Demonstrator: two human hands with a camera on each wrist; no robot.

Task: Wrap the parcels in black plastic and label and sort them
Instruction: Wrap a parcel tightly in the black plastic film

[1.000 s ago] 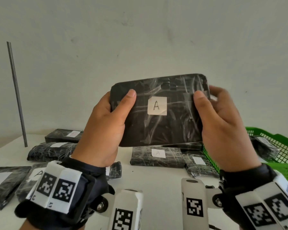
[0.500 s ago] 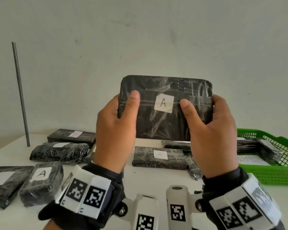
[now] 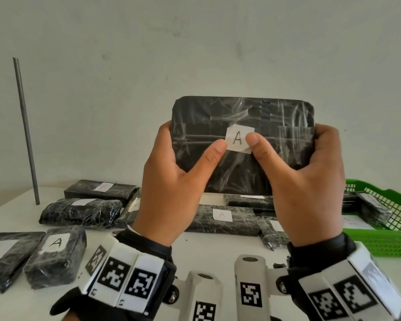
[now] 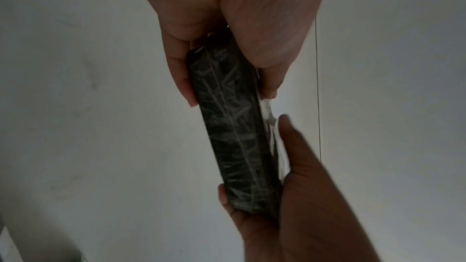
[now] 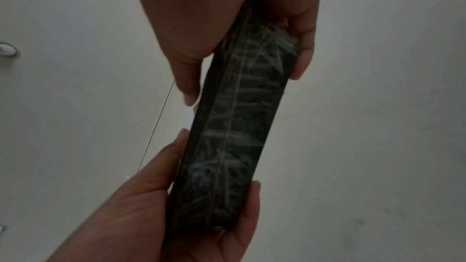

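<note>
Grey rod [image 3: 26, 133] upright on white table [image 3: 213, 256]; pale wall [image 3: 195, 54]

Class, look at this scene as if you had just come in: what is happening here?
A person holds a black wrapped parcel up in both hands, the left hand and right hand gripping its ends. Both thumbs press beside a white label marked A on its front. Other wrapped parcels, some labelled A, lie on the white table, and a few lie in a green basket at the right.

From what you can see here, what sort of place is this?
Probably a small packing or sorting station: many black-wrapped parcels with paper labels lie on a white table, and a green basket holds more.
</note>
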